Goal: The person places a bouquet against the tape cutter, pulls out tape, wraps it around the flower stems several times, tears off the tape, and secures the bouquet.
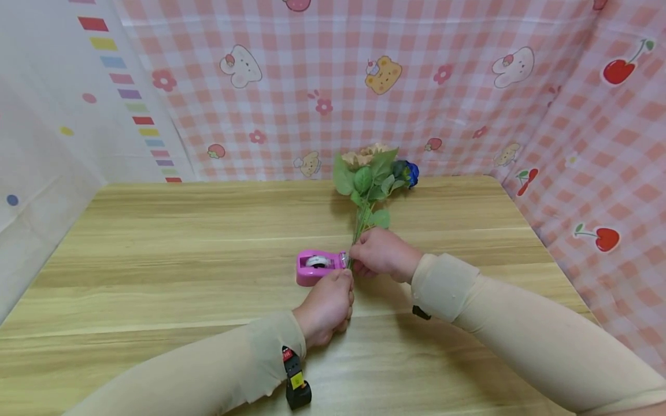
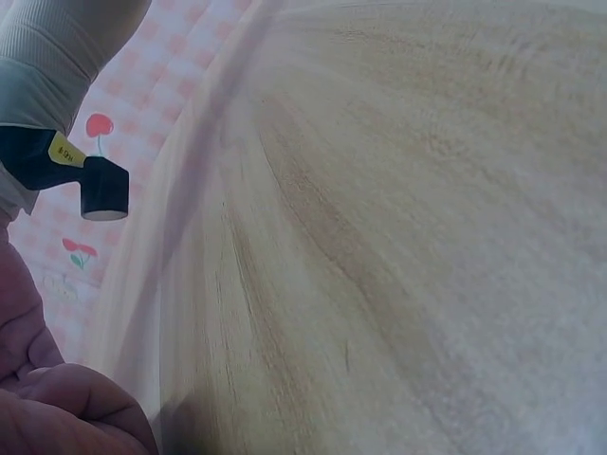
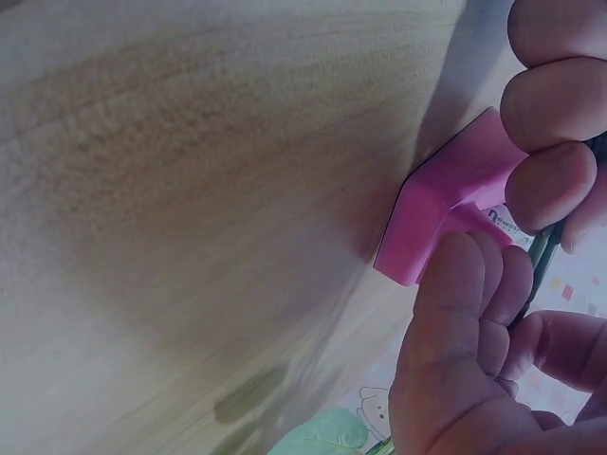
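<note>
My left hand (image 1: 326,306) grips the lower ends of a small bunch of artificial flowers. Higher on the green stems (image 1: 361,222), my right hand (image 1: 387,254) pinches them between thumb and fingers. Broad leaves (image 1: 363,180), a pale peach bloom (image 1: 374,151) and a blue rose (image 1: 411,174) point toward the back of the table. Close to both hands, on their left, sits a pink tape dispenser (image 1: 306,277) with a white roll in it. In the right wrist view the stems (image 3: 541,261) pass between the two hands beside the dispenser (image 3: 422,213).
A wood-grain table (image 1: 171,254) lies under everything. Behind it hangs a pink checked cloth (image 1: 291,75) with cartoon prints, and similar cloth (image 1: 619,185) borders the right side. A white curtain (image 1: 47,144) hangs at the left.
</note>
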A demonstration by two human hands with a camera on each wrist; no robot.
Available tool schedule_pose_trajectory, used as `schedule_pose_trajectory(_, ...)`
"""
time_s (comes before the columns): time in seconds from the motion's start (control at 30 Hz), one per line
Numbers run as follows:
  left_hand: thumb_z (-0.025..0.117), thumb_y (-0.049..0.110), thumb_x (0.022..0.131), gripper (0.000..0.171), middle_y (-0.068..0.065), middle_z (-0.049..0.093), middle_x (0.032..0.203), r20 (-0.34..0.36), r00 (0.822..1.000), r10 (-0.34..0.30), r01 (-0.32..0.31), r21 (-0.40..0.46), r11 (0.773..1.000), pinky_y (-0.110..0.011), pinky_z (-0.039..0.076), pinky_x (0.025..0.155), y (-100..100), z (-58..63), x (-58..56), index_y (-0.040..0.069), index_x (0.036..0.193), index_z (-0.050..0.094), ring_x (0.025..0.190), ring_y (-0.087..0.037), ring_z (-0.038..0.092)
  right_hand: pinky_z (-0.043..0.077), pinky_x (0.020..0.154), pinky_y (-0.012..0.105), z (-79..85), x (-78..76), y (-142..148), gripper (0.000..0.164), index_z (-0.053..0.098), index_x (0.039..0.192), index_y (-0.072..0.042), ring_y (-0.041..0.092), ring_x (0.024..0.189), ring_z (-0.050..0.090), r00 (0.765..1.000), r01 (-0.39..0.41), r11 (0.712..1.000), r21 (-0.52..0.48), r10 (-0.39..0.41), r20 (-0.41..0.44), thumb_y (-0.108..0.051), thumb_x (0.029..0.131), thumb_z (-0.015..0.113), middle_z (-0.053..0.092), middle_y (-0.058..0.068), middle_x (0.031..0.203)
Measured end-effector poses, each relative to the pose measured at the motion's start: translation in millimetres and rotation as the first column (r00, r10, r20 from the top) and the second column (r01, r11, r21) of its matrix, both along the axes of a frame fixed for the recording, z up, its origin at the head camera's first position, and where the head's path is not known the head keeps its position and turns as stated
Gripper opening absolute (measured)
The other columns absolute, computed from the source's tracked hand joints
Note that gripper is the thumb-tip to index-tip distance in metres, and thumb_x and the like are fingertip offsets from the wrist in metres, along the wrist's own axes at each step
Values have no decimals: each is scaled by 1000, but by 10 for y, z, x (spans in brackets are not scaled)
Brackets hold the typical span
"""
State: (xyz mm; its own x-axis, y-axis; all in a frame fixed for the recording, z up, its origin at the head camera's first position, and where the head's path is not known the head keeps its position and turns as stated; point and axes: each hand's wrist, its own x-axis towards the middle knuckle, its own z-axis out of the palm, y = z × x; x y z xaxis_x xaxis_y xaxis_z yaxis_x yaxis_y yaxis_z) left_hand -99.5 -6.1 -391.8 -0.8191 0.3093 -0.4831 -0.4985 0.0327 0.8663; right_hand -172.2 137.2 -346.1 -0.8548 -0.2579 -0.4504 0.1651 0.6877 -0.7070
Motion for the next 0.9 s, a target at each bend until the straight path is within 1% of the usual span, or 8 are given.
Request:
schedule_pose_trajectory(0.17, 26, 34, 116, 35, 5, 37, 66, 2, 1000, 11, -11, -2, 1000, -25, 29, 46, 13, 2, -5, 8, 105, 46, 50, -11, 32, 65, 78, 37, -19, -12, 8, 21, 69, 93, -1, 26, 84, 76, 1000, 12, 1000, -14, -12, 15, -16, 101, 56, 75, 12, 86)
schedule_pose_trajectory(0.3, 26, 34, 116, 35, 4, 36, 66, 3, 1000, 12, -12, 2, 1000, -25, 30, 47, 19, 5, -15, 9, 103, 46, 51, -11, 32, 65, 78, 37, -19, -14, 11, 21, 69, 92, -1, 26, 84, 76, 1000, 5, 1000, -7, -5, 12, -16, 101, 57, 75, 11, 86)
schedule_pose_trajectory(0.47, 26, 34, 116, 35, 4, 37, 67, -2, 1000, 8, -8, -2, 1000, -25, 30, 47, 19, 13, -20, 9, 103, 46, 51, -12, 33, 65, 76, 37, -1, -13, 14, 24, 69, 89, -2, 25, 82, 76, 1000, -15, 1000, 23, 16, -6, -17, 103, 58, 75, 12, 84)
schedule_pose_trajectory(0.67, 27, 34, 117, 35, 5, 36, 66, -10, 1000, 14, -14, 0, 1000, -25, 29, 47, 28, 16, -19, 10, 102, 46, 50, -12, 32, 64, 74, 34, 24, -22, 45, 28, 70, 88, -1, 22, 82, 75, 998, -50, 996, 74, 51, -19, -21, 105, 59, 78, 13, 89)
schedule_pose_trajectory(0.9, 27, 34, 116, 33, 6, 35, 65, -24, 999, 30, -30, 6, 1000, -25, 28, 46, 38, 0, -13, 11, 101, 46, 49, -11, 30, 64, 75, 34, 40, -30, 103, 28, 71, 86, -3, 23, 84, 76, 998, -56, 996, 64, 56, 9, -22, 105, 62, 76, 9, 85)
